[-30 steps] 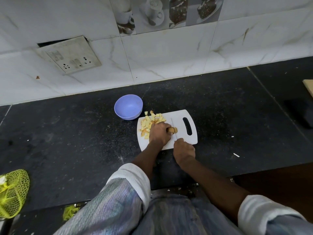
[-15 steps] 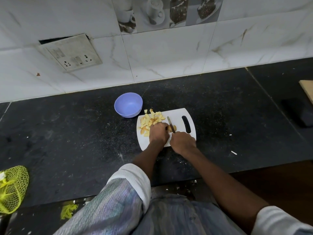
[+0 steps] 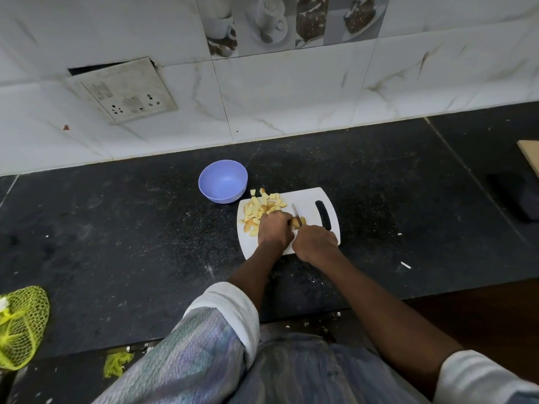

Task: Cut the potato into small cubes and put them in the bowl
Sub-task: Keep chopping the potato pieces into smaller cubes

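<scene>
On the counter (image 3: 122,228) lies the white board (image 3: 309,196), with the bowl (image 3: 223,182) just beside its far left corner, holding nothing. Since half a second ago the right hand (image 3: 316,243) has barely shifted, and the knife (image 3: 296,212) again stands over the potato piece (image 3: 300,221). The left hand (image 3: 275,230) curls over that piece, pinning it. The right hand seems closed round the knife's hidden handle. Cut cubes (image 3: 261,209) lie piled just beyond the left hand.

No readable text, label, brand or number shows anywhere; marks on the wall switch plate (image 3: 122,91) are too blurred to make out.
</scene>
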